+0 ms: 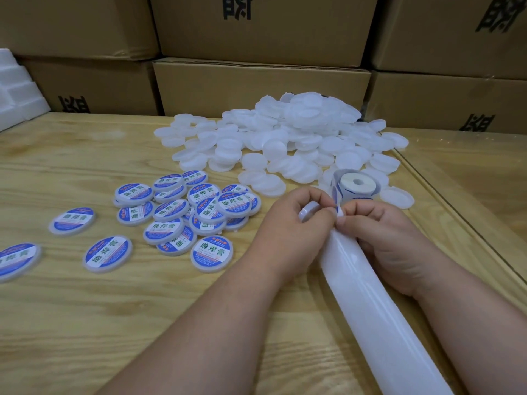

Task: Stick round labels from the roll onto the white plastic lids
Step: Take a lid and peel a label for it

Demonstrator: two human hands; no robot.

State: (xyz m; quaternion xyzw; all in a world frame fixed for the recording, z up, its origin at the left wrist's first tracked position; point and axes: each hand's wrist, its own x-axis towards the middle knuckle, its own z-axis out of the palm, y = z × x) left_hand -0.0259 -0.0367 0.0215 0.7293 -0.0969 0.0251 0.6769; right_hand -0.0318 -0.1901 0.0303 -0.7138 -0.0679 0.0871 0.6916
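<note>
The left hand (296,223) grips a plain white lid (309,210), fingers curled round it. The right hand (382,238) pinches a label (340,211) on the backing strip (370,303) trailing from the roll (355,185) — just behind both hands. Labelled lids (182,215) lie left on the tabletop (85,323); unlabelled lids (285,138) are heaped behind.

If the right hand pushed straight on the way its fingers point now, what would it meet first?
The right hand points up and left, pinching a label at the backing strip. Straight on it would meet the left hand, whose fingers hold a white lid. They look nearly touching already, though depth is unclear.
</note>
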